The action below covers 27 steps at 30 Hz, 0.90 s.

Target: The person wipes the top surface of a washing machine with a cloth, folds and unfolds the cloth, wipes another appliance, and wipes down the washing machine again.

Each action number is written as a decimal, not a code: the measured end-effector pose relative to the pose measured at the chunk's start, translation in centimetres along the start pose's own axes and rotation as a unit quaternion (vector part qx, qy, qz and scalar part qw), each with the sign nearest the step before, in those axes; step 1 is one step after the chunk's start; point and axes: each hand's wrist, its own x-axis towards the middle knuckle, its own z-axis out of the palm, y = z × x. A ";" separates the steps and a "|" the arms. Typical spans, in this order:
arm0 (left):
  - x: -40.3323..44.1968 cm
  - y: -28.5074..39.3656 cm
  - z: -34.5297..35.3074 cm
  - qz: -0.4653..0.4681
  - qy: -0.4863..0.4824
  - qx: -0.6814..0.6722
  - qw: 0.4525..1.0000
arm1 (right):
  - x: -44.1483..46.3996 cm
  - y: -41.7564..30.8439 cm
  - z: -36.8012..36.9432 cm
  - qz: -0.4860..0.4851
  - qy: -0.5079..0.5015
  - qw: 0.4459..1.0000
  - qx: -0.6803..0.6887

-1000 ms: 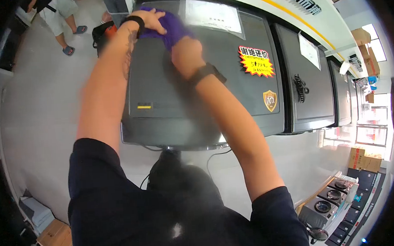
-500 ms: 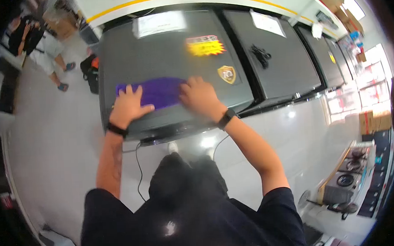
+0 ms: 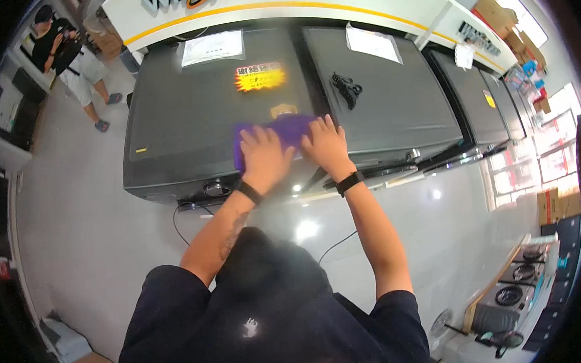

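Note:
A purple cloth [image 3: 291, 130] lies on the dark grey machine top [image 3: 188, 114], near its front right corner, partly over a gold badge [image 3: 283, 109]. My left hand [image 3: 265, 158] rests flat on the cloth's left part, fingers spread. On the cloth's right end is my right hand [image 3: 327, 148], with its fingers apart, close to the gap beside the neighbouring machine. Behind the cloth are a yellow and red price sticker [image 3: 259, 78] and a white paper in a sleeve [image 3: 212, 48].
A second dark machine [image 3: 391, 97] stands at the right with a coiled black cable [image 3: 347, 89] and a paper on it. More machines continue rightward. A white sign ledge [image 3: 262, 9] runs behind. Another person [image 3: 67, 55] stands at the upper left. A cord [image 3: 178, 223] hangs down to the floor.
Both hands and the cloth have moved from the far left back of the machine top to the front, then rightward to the front right corner. The view has shifted right.

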 end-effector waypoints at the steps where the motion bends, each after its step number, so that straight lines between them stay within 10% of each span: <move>1: -0.1 1.0 0.7 -0.005 0.021 -0.003 1.000 | 0.4 0.9 0.6 -0.027 0.010 1.000 0.002; 6: -1.7 0.1 -0.6 -0.025 0.032 -0.066 0.997 | 2.7 1.6 0.6 -0.199 0.046 0.978 -0.038; 15: -3.7 -11.3 -2.5 -0.207 -0.002 -0.001 0.978 | 3.9 -10.3 -0.5 -0.192 -0.102 0.973 0.070; 24: 0.0 -4.2 -1.3 -0.008 -0.039 -0.085 0.996 | 3.2 -4.1 0.1 0.005 -0.146 0.981 0.130; 27: 0.9 -1.3 0.6 0.008 -0.033 -0.106 0.994 | 5.7 -2.0 0.5 -0.065 -0.118 0.988 0.071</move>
